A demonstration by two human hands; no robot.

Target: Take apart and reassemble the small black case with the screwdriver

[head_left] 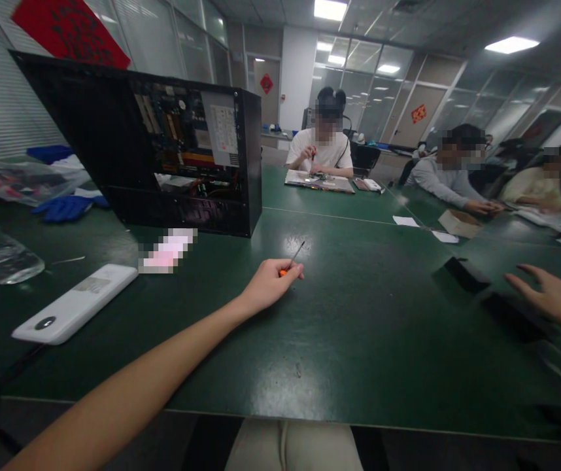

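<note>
My left hand (273,281) rests over the green table (339,340), its fingers closed round a screwdriver (295,256) with an orange handle and a thin shaft that points up and away. On the right, my right hand (550,294) is spread, with nothing in its fingers. Just left of it lies a small black box (467,273), and a second dark, blurred object (516,315) is below the fingers. An open black computer case (254,163) stands at the back left, its inner boards and cables showing.
A white power strip (82,304), a clear water container (3,255), a blurred pink item (167,252) and blue gloves (67,208) lie on the left. Across the table a person works at a board (320,182); more people sit at the right, near an open carton (459,224).
</note>
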